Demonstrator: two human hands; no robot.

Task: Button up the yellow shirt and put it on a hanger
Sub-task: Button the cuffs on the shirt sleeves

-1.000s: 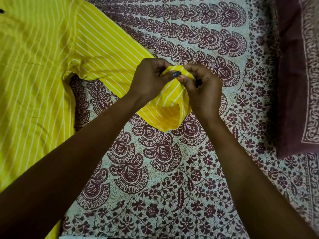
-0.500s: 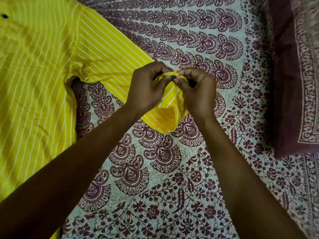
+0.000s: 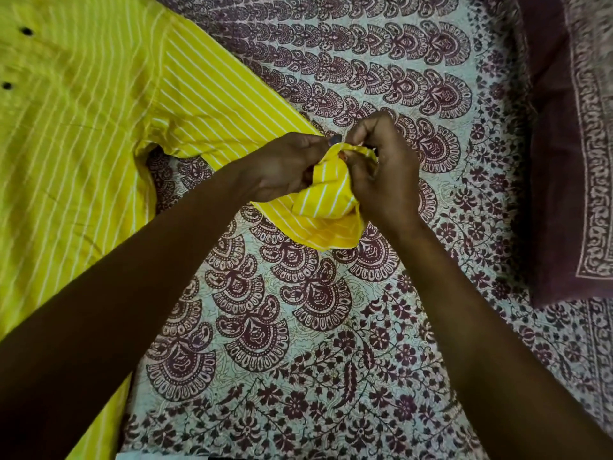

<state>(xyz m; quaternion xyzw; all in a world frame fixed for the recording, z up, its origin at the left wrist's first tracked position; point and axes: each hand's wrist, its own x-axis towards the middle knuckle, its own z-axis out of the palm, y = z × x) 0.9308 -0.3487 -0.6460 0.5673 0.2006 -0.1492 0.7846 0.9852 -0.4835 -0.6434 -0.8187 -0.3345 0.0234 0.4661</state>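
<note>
**Still on the sleeve cuff, no closure confirmed**

Since a second ago: barely moved across the bed (image 3: 298, 327), but bunched the cuff (image 3: 326, 197) tighter, with the striped panel folded up between the hands. Pinching it from both sides: left hand (image 3: 285, 167) with fingers curled on the near edge, right hand (image 3: 386, 174) with fingers curled over the far edge, meeting thumb to thumb at the top fold. Dark spot at the thumbs, button or nail, cannot tell. Reads as mid-buttoning, so probably early in the task; hanger not in view.

Yellow shirt (image 3: 83, 144) flat on the bed at left, with the sleeve run diagonally to centre and two dark front buttons (image 3: 26, 30) showing top left. Plenty of open sheet on the near side for working. Pillow (image 3: 564, 161) to the right, well apart from the right hand. Worth watching for drag on the shirt body through the sleeve.
</note>
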